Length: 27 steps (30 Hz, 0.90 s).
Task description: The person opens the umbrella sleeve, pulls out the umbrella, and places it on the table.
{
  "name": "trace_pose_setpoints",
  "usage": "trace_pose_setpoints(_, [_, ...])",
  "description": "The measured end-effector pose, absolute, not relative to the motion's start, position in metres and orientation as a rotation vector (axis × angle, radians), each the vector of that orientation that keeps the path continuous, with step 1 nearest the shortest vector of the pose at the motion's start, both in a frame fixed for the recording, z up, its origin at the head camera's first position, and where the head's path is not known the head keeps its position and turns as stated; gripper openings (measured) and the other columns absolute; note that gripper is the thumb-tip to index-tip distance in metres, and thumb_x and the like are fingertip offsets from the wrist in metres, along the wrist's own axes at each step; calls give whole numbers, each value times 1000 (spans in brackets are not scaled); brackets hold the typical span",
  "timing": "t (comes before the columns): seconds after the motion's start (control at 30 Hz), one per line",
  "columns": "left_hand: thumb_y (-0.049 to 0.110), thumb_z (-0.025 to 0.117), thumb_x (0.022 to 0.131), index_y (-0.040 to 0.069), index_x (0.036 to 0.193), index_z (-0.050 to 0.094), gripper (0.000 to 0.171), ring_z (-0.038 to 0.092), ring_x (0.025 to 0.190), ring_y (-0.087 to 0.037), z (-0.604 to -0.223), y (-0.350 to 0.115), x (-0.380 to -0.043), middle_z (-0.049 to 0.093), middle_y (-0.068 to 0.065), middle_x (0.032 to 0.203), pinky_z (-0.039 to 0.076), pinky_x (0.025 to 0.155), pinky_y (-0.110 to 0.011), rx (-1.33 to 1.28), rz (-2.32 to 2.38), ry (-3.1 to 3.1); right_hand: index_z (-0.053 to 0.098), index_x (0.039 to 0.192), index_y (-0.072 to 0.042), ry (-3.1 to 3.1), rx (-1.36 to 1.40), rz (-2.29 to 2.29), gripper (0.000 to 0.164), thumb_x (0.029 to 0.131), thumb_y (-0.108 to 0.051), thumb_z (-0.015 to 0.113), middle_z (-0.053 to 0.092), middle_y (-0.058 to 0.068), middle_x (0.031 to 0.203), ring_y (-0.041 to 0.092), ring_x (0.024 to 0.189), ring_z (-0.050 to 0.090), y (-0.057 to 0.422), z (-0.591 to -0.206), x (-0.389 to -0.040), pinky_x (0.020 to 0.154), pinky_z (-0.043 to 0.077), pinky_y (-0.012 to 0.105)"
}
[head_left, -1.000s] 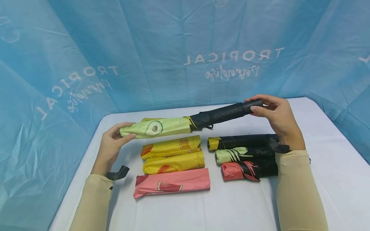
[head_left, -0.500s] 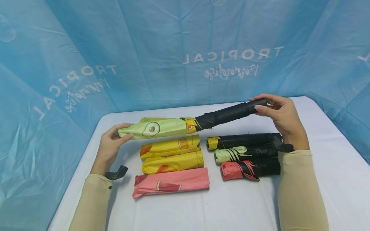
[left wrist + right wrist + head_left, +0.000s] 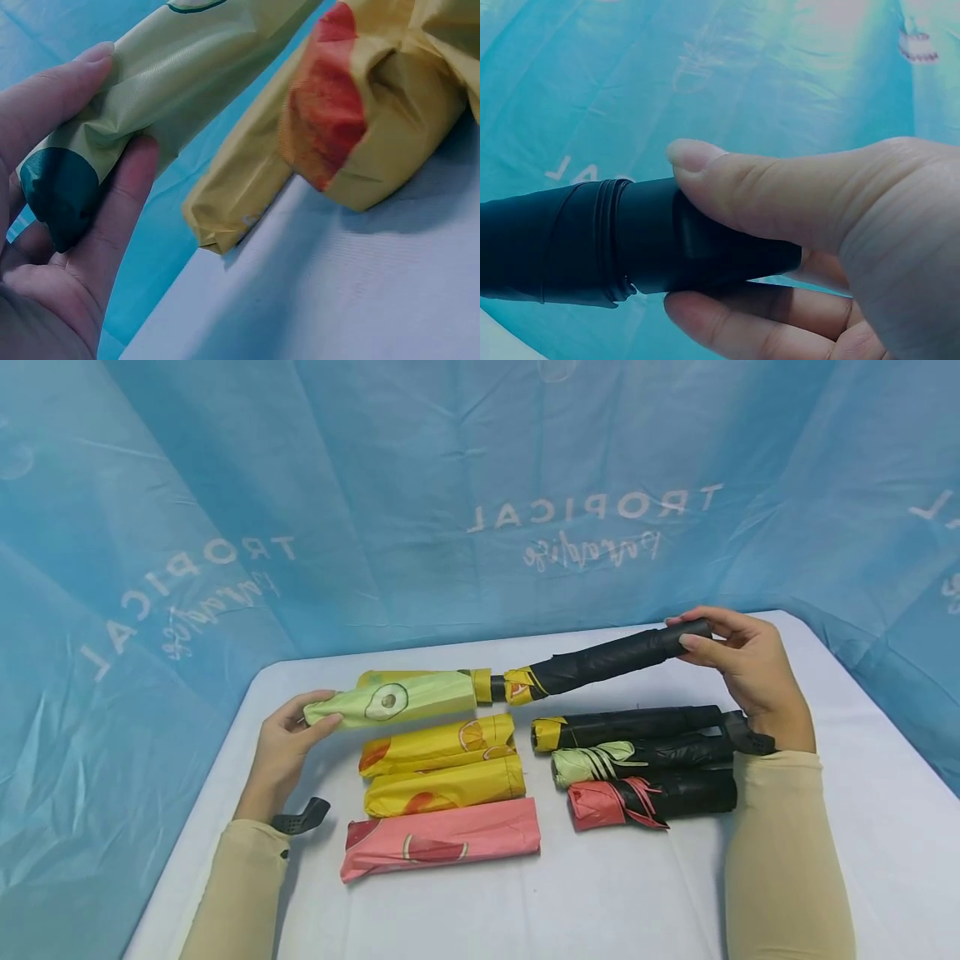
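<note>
My left hand [image 3: 288, 735] pinches the closed end of a pale green umbrella sleeve [image 3: 438, 692] printed with an avocado. In the left wrist view, a dark green patch [image 3: 61, 191] marks that end between thumb and fingers. My right hand [image 3: 750, 664] holds a folded black umbrella [image 3: 600, 664] by its handle [image 3: 705, 240], thumb against fingers. Yellow cloth with an orange print [image 3: 517, 687] wraps the umbrella's inner end. A short black piece shows between it and the sleeve's mouth; whether its tip is inside the sleeve I cannot tell. Both are raised above the table.
Left on the white table [image 3: 622, 893] lie yellow sleeves [image 3: 450, 785] and a pink watermelon sleeve [image 3: 450, 839]. Another yellow sleeve [image 3: 240, 180] lies behind the green one. To the right are three folded umbrellas, yellow-ended [image 3: 630, 725], green-ended [image 3: 600, 763] and pink-ended [image 3: 600, 804]. A blue curtain [image 3: 420, 568] surrounds the table.
My right hand has moved right with the umbrella, drawing it out of the green sleeve; its yellow end now shows. My left hand has kept its pinch and shifted only slightly.
</note>
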<state>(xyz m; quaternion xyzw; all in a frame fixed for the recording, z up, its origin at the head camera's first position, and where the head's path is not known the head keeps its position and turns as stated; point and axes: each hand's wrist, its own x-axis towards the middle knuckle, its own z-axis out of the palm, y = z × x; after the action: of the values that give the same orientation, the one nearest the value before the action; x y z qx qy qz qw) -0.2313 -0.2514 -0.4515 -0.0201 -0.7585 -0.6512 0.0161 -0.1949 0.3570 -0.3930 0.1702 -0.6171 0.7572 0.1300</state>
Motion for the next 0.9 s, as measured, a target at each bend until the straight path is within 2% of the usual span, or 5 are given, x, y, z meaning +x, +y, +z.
trace_pose_setpoints(0.23, [24, 83, 89, 13, 136, 65, 51, 61, 100, -11, -462, -254, -234, 60, -4, 128, 55, 81, -18, -62, -2002, -2384, 56, 128, 20, -1858, 474, 2191, 35, 94, 14, 64, 68, 20, 119, 24, 105, 70, 360, -400, -199, 82, 58, 35])
trace_pose_setpoints(0.4, [26, 82, 90, 12, 137, 64, 52, 62, 102, -11, -470, -251, -233, 61, -3, 126, 55, 82, -18, -71, -1956, -2426, 58, 128, 18, -1881, 402, 2189, 36, 93, 11, 66, 69, 17, 116, 20, 100, 72, 362, -404, -202, 81, 57, 35])
trace_pose_setpoints(0.63, [34, 79, 92, 11, 139, 62, 55, 59, 110, -11, -480, -248, -234, 57, -6, 138, 53, 84, -15, -128, -1789, -2560, 62, 129, 12, -1977, 328, 2167, 37, 93, 5, 71, 69, 13, 116, 19, 99, 72, 366, -410, -201, 80, 59, 33])
trace_pose_setpoints(0.9, [51, 78, 87, 22, 140, 61, 63, 53, 124, -18, -486, -242, -236, 50, -2, 150, 47, 93, -16, -139, -1696, -2725, 58, 135, 9, -1958, 184, 2287, 42, 95, 1, 70, 68, 10, 119, 19, 101, 72, 384, -425, -198, 83, 59, 33])
